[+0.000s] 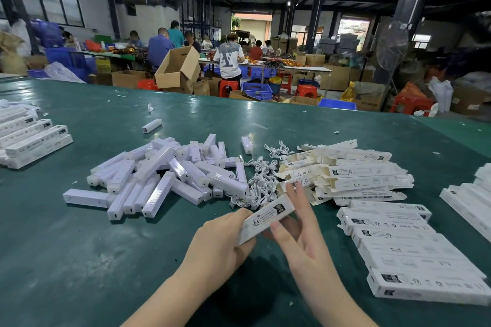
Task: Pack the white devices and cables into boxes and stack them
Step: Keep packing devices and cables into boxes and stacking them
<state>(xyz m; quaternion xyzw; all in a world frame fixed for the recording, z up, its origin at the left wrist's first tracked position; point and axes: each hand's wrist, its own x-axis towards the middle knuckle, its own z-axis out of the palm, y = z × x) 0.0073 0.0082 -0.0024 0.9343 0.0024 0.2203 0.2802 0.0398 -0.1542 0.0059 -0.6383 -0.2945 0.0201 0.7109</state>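
Note:
My left hand [220,241] grips the near end of a long white printed box [265,216] held just above the green table [79,260]. My right hand [297,231] lies along the box's right side with straight fingers, the thumb under its middle. Behind the box sits a tangle of white cables [259,183]. A pile of several white devices [164,175] spreads to the left of the cables. Flat unfolded boxes [350,175] are heaped to the right.
A row of packed boxes [403,249] lies at the near right, more boxes [470,199] at the far right edge, and another stack [29,138] at the left. One lone device [152,125] lies farther back. People work at distant tables among cardboard cartons [178,68].

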